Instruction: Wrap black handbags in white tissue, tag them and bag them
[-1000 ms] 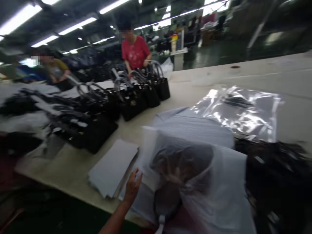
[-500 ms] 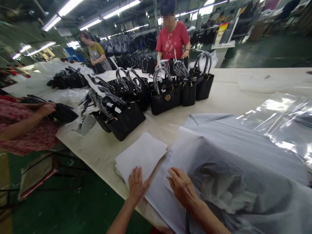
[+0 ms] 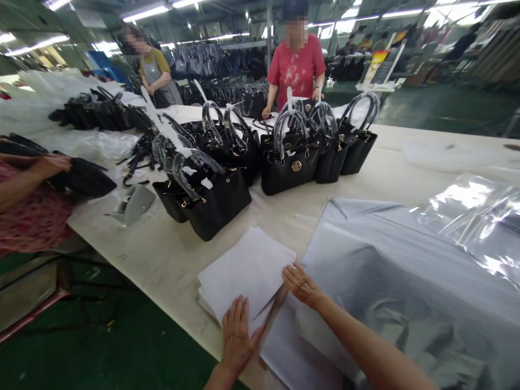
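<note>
A stack of white paper sheets (image 3: 247, 265) lies on the table in front of me, its edges slightly fanned. Flat on its near part rests my left hand (image 3: 238, 333), fingers stretched out and holding nothing. My right hand (image 3: 303, 284) is at the stack's right edge, its fingers closed on the paper there; the thumb is hidden. Beside it, to the right, lies a dark bag (image 3: 422, 325) covered by translucent white wrapping (image 3: 357, 208).
Several black handbags (image 3: 221, 203) with wrapped handles stand beyond the paper. A grey tape dispenser (image 3: 136, 205) sits left of them. Clear plastic sheets (image 3: 467, 216) lie at right. One co-worker (image 3: 296, 67) stands across the table; another's arm (image 3: 28, 179) holds a black bag at left.
My right hand has moved from the translucent wrapping up to the right edge of the paper stack. My left hand stays flat on the paper. The view has shifted slightly.
</note>
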`<state>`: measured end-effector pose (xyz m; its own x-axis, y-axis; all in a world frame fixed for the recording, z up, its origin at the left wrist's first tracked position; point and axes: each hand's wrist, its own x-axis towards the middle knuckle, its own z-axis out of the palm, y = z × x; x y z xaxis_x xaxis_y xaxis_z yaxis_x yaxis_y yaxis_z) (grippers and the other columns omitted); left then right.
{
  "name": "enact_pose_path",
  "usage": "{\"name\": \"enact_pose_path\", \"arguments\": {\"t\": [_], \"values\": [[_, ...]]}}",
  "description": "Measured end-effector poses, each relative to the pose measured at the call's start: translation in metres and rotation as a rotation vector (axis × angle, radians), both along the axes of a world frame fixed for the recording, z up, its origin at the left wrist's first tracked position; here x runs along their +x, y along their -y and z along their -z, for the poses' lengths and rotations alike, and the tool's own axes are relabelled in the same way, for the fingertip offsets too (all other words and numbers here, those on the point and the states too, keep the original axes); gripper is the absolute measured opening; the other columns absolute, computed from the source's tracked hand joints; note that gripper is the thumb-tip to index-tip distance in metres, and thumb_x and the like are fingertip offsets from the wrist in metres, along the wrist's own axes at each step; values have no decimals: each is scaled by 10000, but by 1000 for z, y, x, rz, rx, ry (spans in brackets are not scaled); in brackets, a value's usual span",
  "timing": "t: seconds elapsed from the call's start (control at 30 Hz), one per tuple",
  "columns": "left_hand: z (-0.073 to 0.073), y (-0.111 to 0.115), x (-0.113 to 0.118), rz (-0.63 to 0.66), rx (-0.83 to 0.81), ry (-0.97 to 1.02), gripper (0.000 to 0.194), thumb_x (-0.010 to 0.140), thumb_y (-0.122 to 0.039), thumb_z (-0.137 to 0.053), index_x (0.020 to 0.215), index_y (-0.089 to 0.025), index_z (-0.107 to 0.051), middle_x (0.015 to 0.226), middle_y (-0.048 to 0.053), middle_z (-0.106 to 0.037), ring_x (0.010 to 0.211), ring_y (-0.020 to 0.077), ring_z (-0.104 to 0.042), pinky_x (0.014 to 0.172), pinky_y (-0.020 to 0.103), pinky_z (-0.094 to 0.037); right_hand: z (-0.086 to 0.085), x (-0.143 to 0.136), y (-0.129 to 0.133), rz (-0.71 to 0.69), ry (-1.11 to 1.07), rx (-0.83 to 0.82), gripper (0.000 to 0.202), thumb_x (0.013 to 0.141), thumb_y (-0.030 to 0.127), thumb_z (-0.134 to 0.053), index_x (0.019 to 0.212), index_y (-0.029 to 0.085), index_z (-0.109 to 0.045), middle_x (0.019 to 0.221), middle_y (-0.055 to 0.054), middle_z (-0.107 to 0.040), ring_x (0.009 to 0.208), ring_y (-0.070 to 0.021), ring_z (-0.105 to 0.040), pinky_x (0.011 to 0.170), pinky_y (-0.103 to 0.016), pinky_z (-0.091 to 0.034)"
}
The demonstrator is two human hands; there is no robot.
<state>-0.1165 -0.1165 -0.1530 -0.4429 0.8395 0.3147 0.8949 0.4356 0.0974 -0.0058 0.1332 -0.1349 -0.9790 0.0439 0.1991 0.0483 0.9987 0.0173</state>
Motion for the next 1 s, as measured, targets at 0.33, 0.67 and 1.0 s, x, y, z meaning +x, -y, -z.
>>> {"name": "enact_pose_path", "arguments": {"t": [0.33, 0.67, 1.0], "values": [[-10, -4, -17, -61, -55, 103, 519, 852, -378, -483, 1292, -103, -465, 1213, 158, -593, 1099, 262, -552, 855, 382, -453, -54, -23, -2, -135, -30, 107, 278, 866, 48, -408, 736, 160, -627, 695, -59, -614, 705, -188, -534, 804, -347, -423], [-44, -30, -31, -8, -135, 92, 564, 868, -97, -305, 1420, -212, -305, 1236, 128, -577, 1089, 250, -555, 839, 398, -488, -124, -22, 3, -132, -20, 53, 216, 909, 128, -431, 735, 173, -551, 723, -38, -585, 714, -171, -496, 632, -305, -340], [-141, -176, 62, 728, 389, 41, 676, 830, 22, -317, 1453, -203, -180, 1507, 92, -254, 1380, 280, -231, 1116, 496, -242, -212, 190, 50, 579, -242, 217, 412, 931, 69, -231, 1079, 159, -604, 1056, -57, -652, 925, -182, -557, 828, -339, -370]]}}
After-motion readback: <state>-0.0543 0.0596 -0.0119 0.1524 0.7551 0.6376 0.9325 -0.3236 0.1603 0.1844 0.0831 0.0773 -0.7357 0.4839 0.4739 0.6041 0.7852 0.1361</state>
